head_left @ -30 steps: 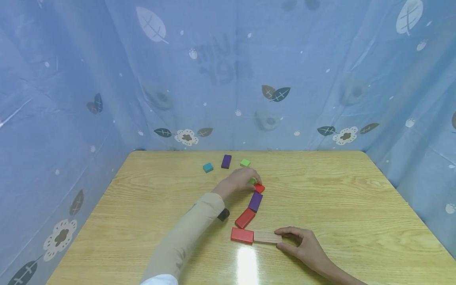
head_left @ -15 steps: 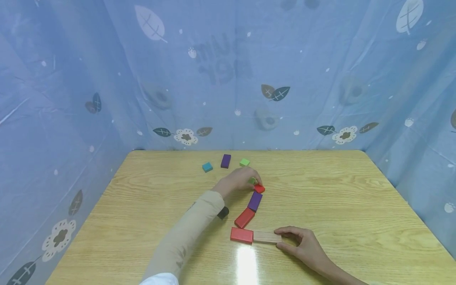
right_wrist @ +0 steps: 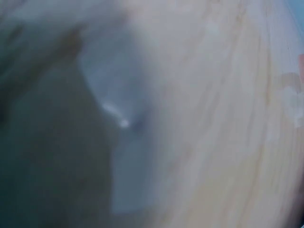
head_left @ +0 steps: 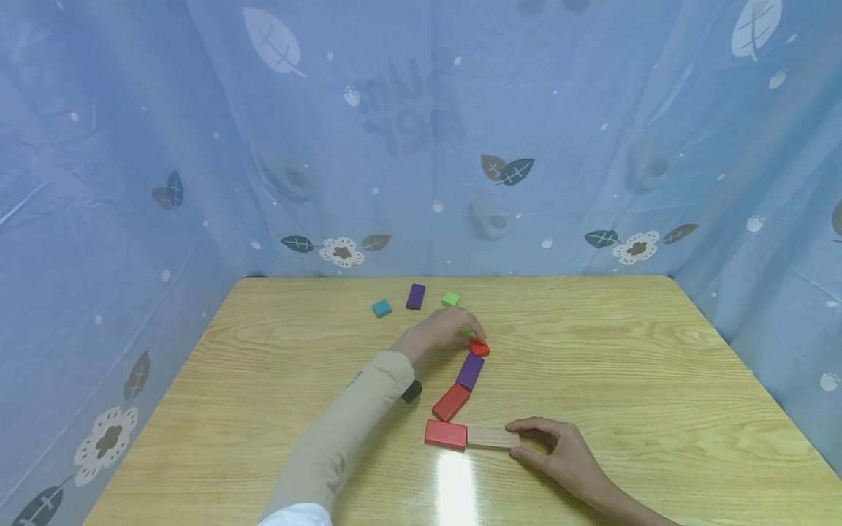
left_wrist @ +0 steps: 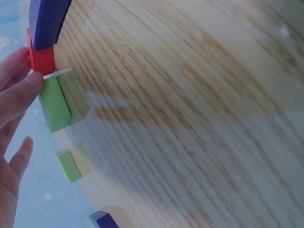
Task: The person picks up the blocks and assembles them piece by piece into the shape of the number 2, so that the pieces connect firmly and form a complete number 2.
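Note:
Wooden blocks form a bent row on the table. At its far end my left hand (head_left: 454, 329) pinches a red block (head_left: 479, 348), partly covered by fingers. A green block (left_wrist: 56, 104) adjoins it, mostly hidden from the head view by that hand. Nearer along the row come a purple block (head_left: 470, 372), a slanted red block (head_left: 451, 402) and another red block (head_left: 446, 434). A plain wood block (head_left: 490, 437) ends the row; thumb and fingers of my right hand (head_left: 559, 456) hold its right end. The right wrist view is blurred.
Behind the left hand lie a blue block (head_left: 381, 308), a purple block (head_left: 416, 296) and a light green block (head_left: 450, 299). A black block (head_left: 412, 392) sits beside the left sleeve, partly covered. A patterned blue curtain (head_left: 434, 146) encloses the wooden table (head_left: 625, 351).
My left fingers shift slightly at the red block, and the thumb shows less in the head view. The right hand and the row of blocks look unchanged.

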A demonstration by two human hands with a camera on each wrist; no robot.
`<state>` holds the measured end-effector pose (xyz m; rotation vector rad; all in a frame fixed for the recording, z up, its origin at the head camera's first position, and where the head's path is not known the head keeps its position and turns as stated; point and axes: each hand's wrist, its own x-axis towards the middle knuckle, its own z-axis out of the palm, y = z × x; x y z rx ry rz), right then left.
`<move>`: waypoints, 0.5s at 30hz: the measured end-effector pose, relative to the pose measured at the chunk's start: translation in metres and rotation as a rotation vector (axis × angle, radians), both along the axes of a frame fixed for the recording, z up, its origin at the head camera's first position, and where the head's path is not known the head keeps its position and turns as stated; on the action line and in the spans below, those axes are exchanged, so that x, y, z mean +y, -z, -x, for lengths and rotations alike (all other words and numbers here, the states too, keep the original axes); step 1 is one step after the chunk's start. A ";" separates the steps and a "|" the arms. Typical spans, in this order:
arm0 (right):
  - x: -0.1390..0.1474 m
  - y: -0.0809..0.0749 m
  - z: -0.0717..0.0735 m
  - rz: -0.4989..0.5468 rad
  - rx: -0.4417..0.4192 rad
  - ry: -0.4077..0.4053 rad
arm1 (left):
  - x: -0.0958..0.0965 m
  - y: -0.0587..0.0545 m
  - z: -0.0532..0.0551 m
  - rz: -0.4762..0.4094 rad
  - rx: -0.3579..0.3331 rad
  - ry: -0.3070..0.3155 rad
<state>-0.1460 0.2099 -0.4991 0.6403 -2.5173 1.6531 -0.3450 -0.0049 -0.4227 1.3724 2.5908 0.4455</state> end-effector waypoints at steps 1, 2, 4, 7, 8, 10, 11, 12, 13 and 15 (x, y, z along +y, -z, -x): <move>0.000 0.000 0.000 0.000 0.000 0.000 | 0.000 0.000 0.000 -0.004 -0.002 0.004; 0.000 0.000 0.000 0.001 -0.001 0.000 | 0.000 0.000 0.000 -0.007 -0.002 0.007; 0.000 -0.001 0.000 -0.002 -0.001 0.000 | 0.000 0.001 0.001 -0.011 -0.002 0.018; 0.000 -0.002 0.000 -0.008 -0.001 0.001 | -0.001 0.001 0.003 0.006 -0.006 0.018; 0.000 -0.002 0.000 -0.008 -0.002 0.000 | -0.002 0.000 0.003 0.016 -0.007 0.000; 0.000 -0.002 0.000 -0.011 -0.002 0.003 | -0.004 -0.001 0.005 0.044 -0.011 -0.046; 0.000 -0.002 0.000 -0.012 -0.003 0.004 | -0.005 -0.002 0.006 0.055 -0.017 -0.077; 0.000 -0.002 0.000 -0.012 -0.003 0.006 | -0.007 -0.003 0.006 0.063 -0.022 -0.110; 0.000 -0.001 0.000 -0.012 -0.003 0.007 | -0.008 -0.004 0.007 0.064 -0.023 -0.133; 0.000 -0.001 0.000 -0.015 0.000 0.010 | -0.010 -0.004 0.010 0.063 -0.011 -0.146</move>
